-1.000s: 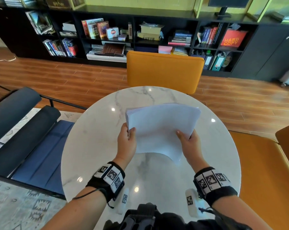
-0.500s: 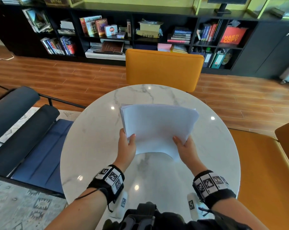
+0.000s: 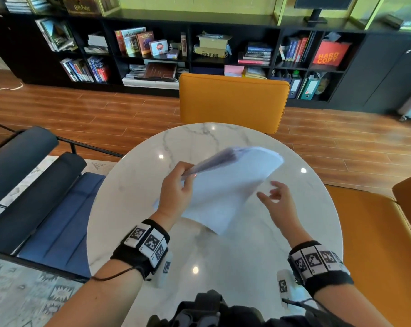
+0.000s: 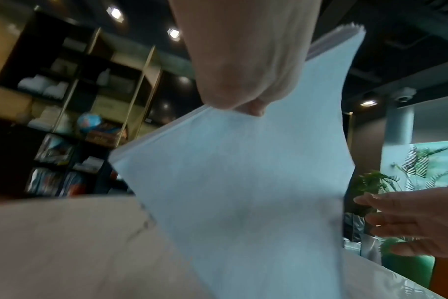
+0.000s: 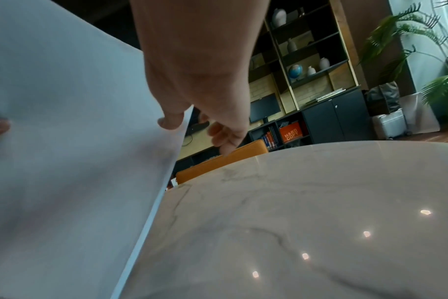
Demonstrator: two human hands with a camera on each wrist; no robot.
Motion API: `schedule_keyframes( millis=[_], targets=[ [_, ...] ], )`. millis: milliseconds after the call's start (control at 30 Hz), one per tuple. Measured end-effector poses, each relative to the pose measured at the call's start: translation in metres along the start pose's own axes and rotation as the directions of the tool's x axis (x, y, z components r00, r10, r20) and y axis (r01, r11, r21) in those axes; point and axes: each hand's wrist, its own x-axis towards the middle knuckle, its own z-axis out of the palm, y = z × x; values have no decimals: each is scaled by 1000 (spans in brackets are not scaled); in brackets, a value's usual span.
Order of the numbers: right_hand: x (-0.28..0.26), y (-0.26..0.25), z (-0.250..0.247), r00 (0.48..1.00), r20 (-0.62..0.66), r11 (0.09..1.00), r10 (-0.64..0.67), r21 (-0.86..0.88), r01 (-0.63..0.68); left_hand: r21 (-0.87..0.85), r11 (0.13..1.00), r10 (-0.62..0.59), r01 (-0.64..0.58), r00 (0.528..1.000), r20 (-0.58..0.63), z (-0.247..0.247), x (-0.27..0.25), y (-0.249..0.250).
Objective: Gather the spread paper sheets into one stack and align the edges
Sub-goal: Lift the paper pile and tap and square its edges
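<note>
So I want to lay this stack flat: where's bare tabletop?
Bare marble table shows left of the left hand, near the orange chair, and right of the open right hand. The paper stack crowds the middle.

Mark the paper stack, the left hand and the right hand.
paper stack [image 3: 225, 190], head view, middle of the white top sheet.
left hand [image 3: 176, 192], head view, back of the hand gripping the stack's edge.
right hand [image 3: 278, 204], head view, palm, fingers spread.
</note>
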Motion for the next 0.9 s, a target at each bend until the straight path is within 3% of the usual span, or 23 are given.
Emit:
schedule_keyframes(
  millis=[67, 133, 200, 267, 333, 433, 500, 600, 667, 733, 800, 900],
  targets=[
    [3, -8, -10, 995, -87, 999, -48, -24, 46, 92, 991, 88, -94, 994, 67, -6, 11, 8],
    [3, -26, -20, 971, -84, 974, -223, -52, 219, 165, 971, 152, -175, 978, 144, -12, 21, 16],
    [0, -50, -27, 919, 17, 919, -393, -34, 393, 188, 945, 222, -268, 946, 236, -15, 28, 27],
    [1, -69, -27, 874, 145, 883, -464, 4, 469, 191, 918, 273, -346, 905, 326, -16, 34, 38],
    [-3, -83, -23, 894, 204, 916, -400, 69, 394, 209, 902, 283, -377, 884, 373, -16, 37, 46],
    [-6, -84, -17, 941, 186, 951, -282, 181, 249, 228, 906, 262, -357, 896, 360, -24, 41, 49],
    [-5, -77, -17, 967, 170, 965, -187, 216, 149, 302, 916, 172, -265, 938, 302, -38, 42, 38],
    [-2, -64, -22, 985, 168, 972, -44, 234, 4, 290, 954, -129, 78, 979, 161, -59, 40, 15],
    [0, -58, -22, 981, 194, 969, -3, 242, -44, 60, 952, -304, 299, 946, 117, -61, 34, 0],
    [1, -56, -19, 978, 207, 966, 15, 249, -68, -180, 879, -423, 442, 896, 132, -52, 27, -10],
    [3, -55, -15, 978, 206, 967, 25, 243, -76, -318, 794, -499, 519, 854, 147, -40, 18, -19],
    [5, -53, -10, 984, 178, 976, 16, 213, -54, -339, 766, -558, 546, 827, 70, -21, 6, -23]
  ],
)
